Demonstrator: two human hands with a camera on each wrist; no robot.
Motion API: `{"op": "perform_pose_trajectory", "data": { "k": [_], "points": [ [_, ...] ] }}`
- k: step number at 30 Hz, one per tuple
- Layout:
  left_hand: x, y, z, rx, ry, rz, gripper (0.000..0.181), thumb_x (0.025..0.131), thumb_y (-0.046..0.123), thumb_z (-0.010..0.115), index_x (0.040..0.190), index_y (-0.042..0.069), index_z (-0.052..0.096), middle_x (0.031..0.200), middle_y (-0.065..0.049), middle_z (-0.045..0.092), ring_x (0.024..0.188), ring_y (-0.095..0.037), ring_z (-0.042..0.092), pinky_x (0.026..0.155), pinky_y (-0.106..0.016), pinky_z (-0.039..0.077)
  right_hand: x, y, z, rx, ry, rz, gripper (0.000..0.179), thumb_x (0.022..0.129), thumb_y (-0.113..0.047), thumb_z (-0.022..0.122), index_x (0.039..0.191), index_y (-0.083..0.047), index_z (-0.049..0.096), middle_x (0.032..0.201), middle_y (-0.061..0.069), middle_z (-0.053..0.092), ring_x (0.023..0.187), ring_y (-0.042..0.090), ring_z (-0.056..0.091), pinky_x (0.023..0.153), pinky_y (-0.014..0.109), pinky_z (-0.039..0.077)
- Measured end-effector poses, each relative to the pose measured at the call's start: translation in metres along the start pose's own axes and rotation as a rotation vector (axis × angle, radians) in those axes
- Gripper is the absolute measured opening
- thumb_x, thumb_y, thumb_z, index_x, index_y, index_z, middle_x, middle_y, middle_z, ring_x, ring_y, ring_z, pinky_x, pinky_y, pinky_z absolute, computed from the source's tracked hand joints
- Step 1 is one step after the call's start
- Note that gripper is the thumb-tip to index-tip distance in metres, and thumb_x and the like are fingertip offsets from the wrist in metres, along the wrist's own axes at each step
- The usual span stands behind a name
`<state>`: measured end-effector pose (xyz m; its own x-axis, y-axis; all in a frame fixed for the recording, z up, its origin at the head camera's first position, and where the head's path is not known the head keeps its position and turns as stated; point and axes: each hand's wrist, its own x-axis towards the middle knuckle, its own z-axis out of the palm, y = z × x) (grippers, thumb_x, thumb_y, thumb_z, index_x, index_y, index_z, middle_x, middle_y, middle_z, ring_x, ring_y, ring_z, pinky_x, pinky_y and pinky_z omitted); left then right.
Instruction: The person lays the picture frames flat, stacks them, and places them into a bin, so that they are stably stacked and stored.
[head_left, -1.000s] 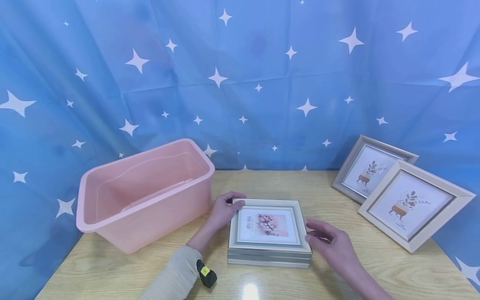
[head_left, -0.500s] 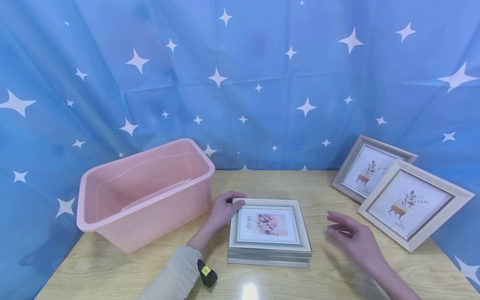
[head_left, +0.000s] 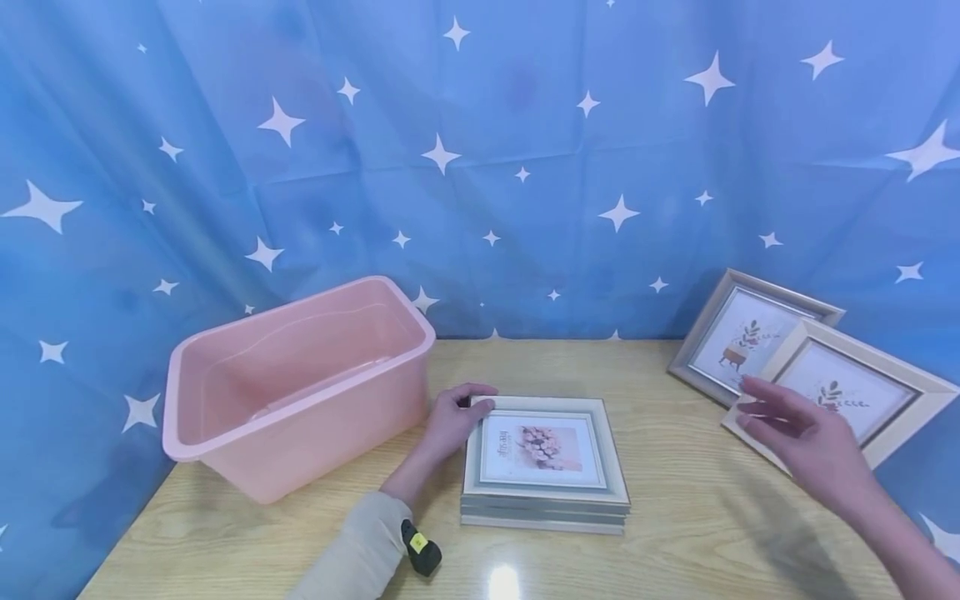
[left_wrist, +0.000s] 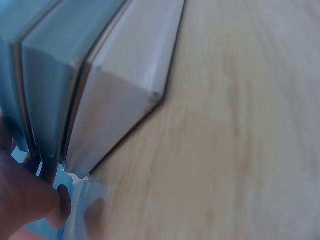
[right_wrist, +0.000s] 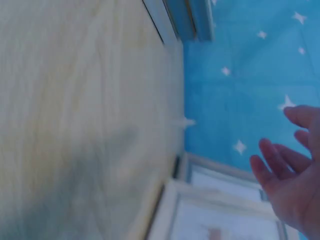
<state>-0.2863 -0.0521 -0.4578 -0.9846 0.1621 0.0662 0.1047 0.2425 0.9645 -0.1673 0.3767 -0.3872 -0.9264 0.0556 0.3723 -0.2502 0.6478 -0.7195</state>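
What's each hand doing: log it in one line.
left hand: holds frame stack at far left corner | right hand: holding nothing, near two standing frames | pink bin: left of frame stack

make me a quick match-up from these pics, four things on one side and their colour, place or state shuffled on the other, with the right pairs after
Column one
1. tub
2. left hand
3. right hand
4. curtain

Column two
A. in front of the pale frame in the head view, holding nothing
B. blue with white stars
C. at the far left corner of the stack
D. pink and open-topped

Right pairs: 1-D, 2-C, 3-A, 4-B
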Motion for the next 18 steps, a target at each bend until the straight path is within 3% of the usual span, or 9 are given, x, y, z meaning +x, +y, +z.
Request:
{"op": "perform_pose_trajectory", "data": {
  "k": [3,9,11,14,18],
  "points": [
    [0.001,-0.001,0.002,-0.004,0.006,-0.001,0.019,0.098,0.014,0.068,0.115,0.014,0.077,0.132,-0.008,0.067,0.14,-0.032,0.047,0.118,-0.05,0.031,0.003,0.0,-0.022,-0.077,0.024,0.002,0.054,0.094,-0.009,0.076,0.145,-0.014,0.058,0.102,-0.036,0.062,0.087,-0.017,0.06,0.069,0.008,0.051],
    [0.002,-0.002,0.002,-0.002,0.014,0.005,0.019,0.098,0.013,0.069,0.114,0.014,0.078,0.132,-0.008,0.067,0.141,-0.032,0.046,0.119,-0.05,0.03,0.013,-0.001,-0.053,-0.227,0.11,-0.045,0.058,0.094,-0.007,0.075,0.147,-0.005,0.054,0.101,-0.047,0.049,0.089,-0.029,0.046,0.067,0.0,0.041],
    [0.001,-0.001,0.002,-0.004,0.016,0.011,0.019,0.097,0.013,0.069,0.114,0.014,0.078,0.132,-0.008,0.067,0.14,-0.032,0.047,0.119,-0.05,0.03,0.017,0.001,-0.06,-0.23,0.154,-0.07,0.058,0.093,-0.003,0.073,0.148,-0.004,0.053,0.103,-0.048,0.045,0.091,-0.031,0.042,0.069,-0.002,0.038],
    [0.001,-0.001,0.002,-0.002,0.016,0.016,0.019,0.097,0.012,0.069,0.114,0.013,0.078,0.131,-0.009,0.068,0.139,-0.032,0.047,0.118,-0.05,0.031,0.022,0.007,-0.069,-0.152,0.213,-0.106,0.061,0.093,0.006,0.069,0.15,-0.01,0.053,0.107,-0.047,0.046,0.093,-0.028,0.043,0.073,-0.002,0.038],
    [0.001,0.0,0.001,-0.006,0.004,-0.012,0.019,0.097,0.013,0.069,0.114,0.016,0.078,0.134,-0.008,0.066,0.141,-0.031,0.046,0.119,-0.049,0.03,0.03,0.018,-0.079,-0.064,0.261,-0.158,0.063,0.095,0.01,0.063,0.151,-0.015,0.052,0.123,-0.036,0.052,0.106,-0.02,0.047,0.083,-0.001,0.038]
  ]
}}
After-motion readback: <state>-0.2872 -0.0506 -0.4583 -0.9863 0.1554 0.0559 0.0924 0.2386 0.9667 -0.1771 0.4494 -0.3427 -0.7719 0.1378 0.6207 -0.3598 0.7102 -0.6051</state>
